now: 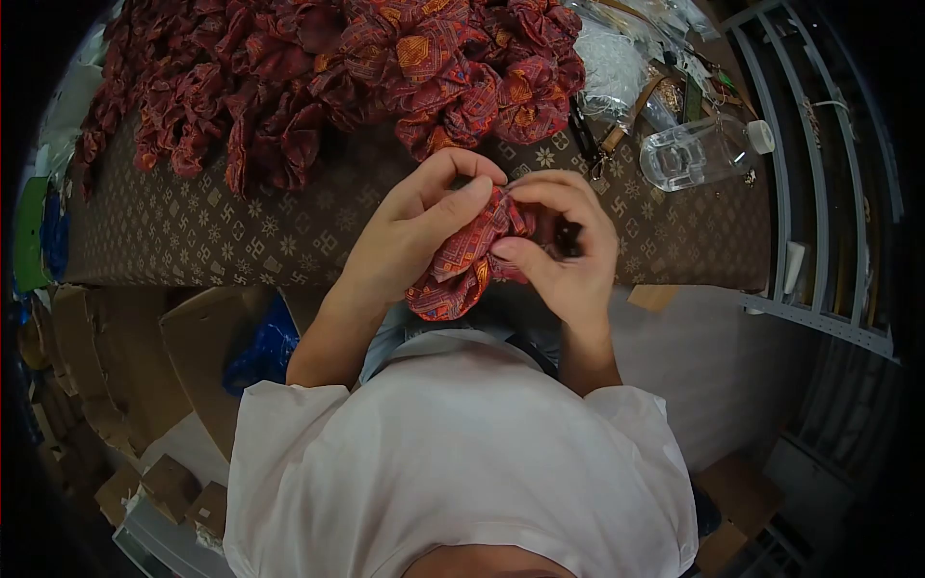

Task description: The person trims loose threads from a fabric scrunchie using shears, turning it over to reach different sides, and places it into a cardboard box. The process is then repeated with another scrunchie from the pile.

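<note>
Between my two hands is a red patterned fabric scrunchie point(461, 258), gathered into folds and hanging just in front of the table's near edge. My left hand point(412, 220) pinches its upper end, thumb and fingertips pressed together. From the other side my right hand point(570, 241) grips the same scrunchie, its index finger near the top and its thumb lower on the cloth. The fingertips of both hands nearly meet at the top, where the exact spot they pinch is hidden. A large pile of similar red scrunchies point(289, 82) lies on the table beyond my hands.
A brown patterned cloth covers the table point(222, 231). At the back right lie a clear plastic bottle point(689, 156) on its side, clear plastic bags point(612, 72) and straps. A grey metal rack point(819, 193) stands at the right. Cardboard boxes point(130, 356) sit below on the left.
</note>
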